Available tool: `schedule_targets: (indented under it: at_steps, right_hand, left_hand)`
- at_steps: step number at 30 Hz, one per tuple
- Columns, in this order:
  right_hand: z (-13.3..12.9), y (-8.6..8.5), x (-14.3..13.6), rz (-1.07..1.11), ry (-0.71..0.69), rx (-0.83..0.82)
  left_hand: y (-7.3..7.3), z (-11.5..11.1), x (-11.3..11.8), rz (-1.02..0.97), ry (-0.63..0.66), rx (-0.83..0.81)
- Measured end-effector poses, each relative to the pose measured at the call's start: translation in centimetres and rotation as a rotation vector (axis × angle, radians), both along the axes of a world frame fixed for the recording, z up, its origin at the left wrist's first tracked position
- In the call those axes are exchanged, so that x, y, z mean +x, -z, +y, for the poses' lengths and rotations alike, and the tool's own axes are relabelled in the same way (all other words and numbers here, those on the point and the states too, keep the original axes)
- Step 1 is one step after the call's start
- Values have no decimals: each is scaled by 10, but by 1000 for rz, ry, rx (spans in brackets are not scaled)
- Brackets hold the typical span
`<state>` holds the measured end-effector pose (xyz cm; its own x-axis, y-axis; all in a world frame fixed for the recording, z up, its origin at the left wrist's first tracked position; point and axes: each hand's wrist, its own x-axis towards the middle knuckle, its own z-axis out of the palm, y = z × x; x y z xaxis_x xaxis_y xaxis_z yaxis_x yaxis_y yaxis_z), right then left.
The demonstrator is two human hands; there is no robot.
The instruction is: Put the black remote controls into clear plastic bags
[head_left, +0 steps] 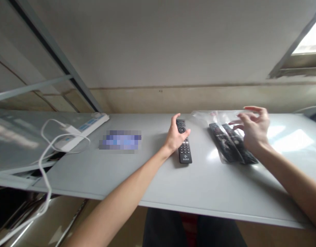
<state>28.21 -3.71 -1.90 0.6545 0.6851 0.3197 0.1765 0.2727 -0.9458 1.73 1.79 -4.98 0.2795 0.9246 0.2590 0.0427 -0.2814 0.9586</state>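
A black remote control (185,149) with a dark round pad and rows of buttons stands out near the middle of the table, its long side pointing away from me. My left hand (175,136) is on its upper left part, the thumb across the face and a finger along the left edge; the other fingers are hidden. To the right, two more dark remote controls (226,147) lie side by side in clear plastic bags (204,117). Over their upper right end is my right hand (255,128), fingers apart and curved, close to the plastic; I cannot tell whether it touches.
On the grey-white table (158,192), a blurred-out bluish item (120,141) lies left of centre. Farther left are a white power strip (83,133) and a looping white cable (46,175). A metal frame post (80,89) rises at the left, with a wall behind.
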Motion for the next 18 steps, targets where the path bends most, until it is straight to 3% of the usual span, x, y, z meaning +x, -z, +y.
schedule_targets:
  at_steps: [3, 8, 18]
  right_hand:
    - [-3, 5, -10, -100, -131, -97]
    - [-6, 13, -18, -310, -147, -61]
    - [-13, 0, -27, -228, -254, -131]
  left_hand:
    - [-1, -4, 1, 211, 44, 98]
    - [-2, -11, 4, 556, 44, 308]
    - [-6, -16, 4, 645, 20, 391]
